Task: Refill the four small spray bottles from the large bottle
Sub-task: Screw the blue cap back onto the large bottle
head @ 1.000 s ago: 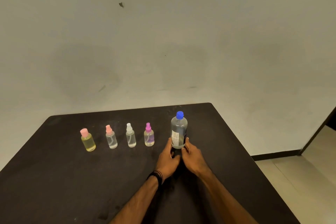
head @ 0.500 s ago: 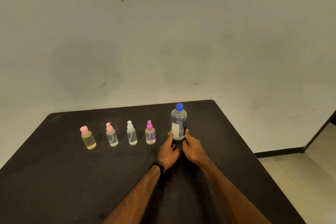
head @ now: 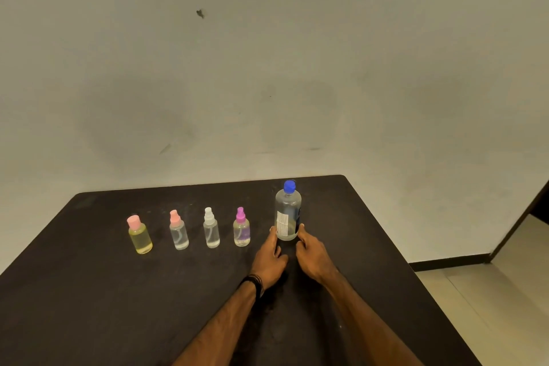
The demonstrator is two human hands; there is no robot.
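Four small spray bottles stand in a row on the black table (head: 89, 291): a yellowish one with a pink cap (head: 139, 235), a clear one with a salmon sprayer (head: 178, 230), a clear one with a white sprayer (head: 211, 228), and a clear one with a magenta sprayer (head: 241, 227). To their right stands the large clear bottle (head: 287, 211), upright, with its blue cap on. My left hand (head: 269, 255) and my right hand (head: 312, 254) rest on the table on either side of its base. Their fingertips press against its lower sides.
The table's right edge (head: 416, 279) runs diagonally close to my right arm, with tiled floor (head: 505, 291) beyond it. A plain wall (head: 267, 68) stands behind the table's far edge. I wear a dark band on my left wrist (head: 254, 282).
My hands and all the bottles stay where they were. Only my head view has shifted slightly.
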